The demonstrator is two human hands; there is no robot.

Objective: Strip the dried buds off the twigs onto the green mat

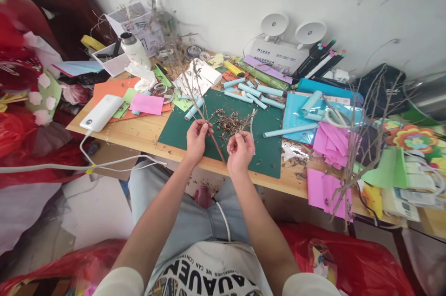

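A thin brown branch (216,143) slants over the green cutting mat (268,159), its twiggy top pointing away from me. My left hand (198,139) is closed on this branch with thumb and fingers. My right hand (241,148) is pinched just right of the branch's lower end; a small twig tip shows above its fingers, but what it holds is too small to name. Between and beyond both hands lies a pile of dry brown leaf bits (230,123). Light blue paper tubes (256,93) are scattered behind the pile.
A white phone (101,113) lies at the left, near a white bottle (135,49). A white router (275,54) stands against the wall. Scissors (336,117) and pink paper (331,145) are at the right, beside bare branches (348,170) overhanging the wooden table's (146,135) edge.
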